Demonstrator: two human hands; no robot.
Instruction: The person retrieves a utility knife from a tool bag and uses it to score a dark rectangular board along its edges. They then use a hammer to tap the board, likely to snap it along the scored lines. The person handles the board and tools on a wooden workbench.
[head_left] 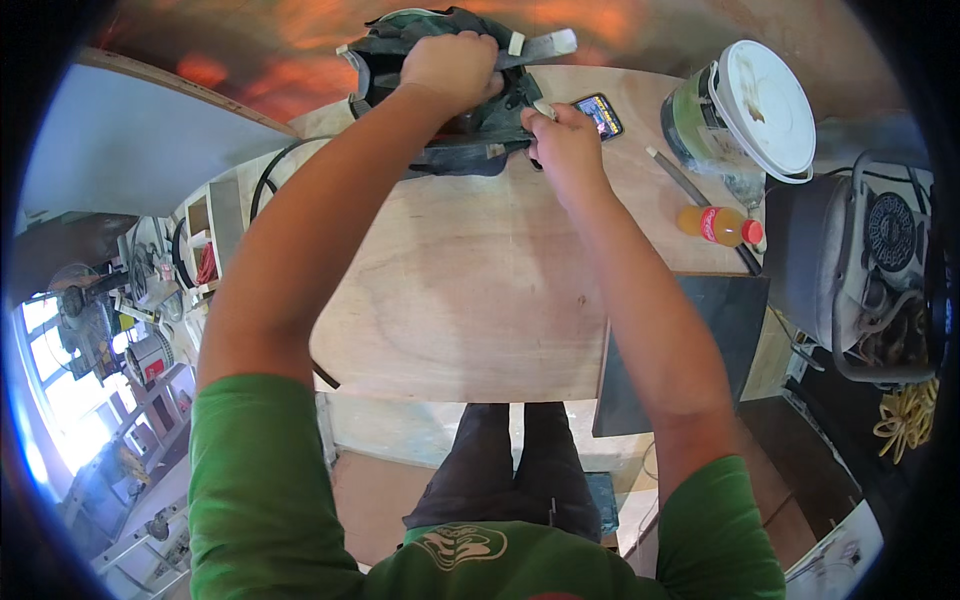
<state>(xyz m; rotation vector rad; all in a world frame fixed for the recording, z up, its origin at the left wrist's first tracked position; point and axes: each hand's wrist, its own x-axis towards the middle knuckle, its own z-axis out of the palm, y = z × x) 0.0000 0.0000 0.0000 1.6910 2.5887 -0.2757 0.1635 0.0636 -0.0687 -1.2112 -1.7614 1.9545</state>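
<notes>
A dark bag (380, 70) sits open at the back of the plywood table (450, 280); its inside is mostly hidden. My left hand (450, 72) reaches into its upper part with fingers curled, beside a pale grey strip (545, 46) at the bag's top; what it grips, if anything, is hidden. My right hand (560, 140) is closed at the bag's right edge, pinching it near a small pale piece. A phone (603, 115) with a lit screen lies just to the right of that hand.
At right stand a white-lidded bucket (745, 105), an orange drink bottle (700, 224), a grey tube (675, 175) and a machine (840, 270). A black hose (325, 375) curves at left, near a wooden shelf (205, 240). A dark panel (675, 340) adjoins the tabletop.
</notes>
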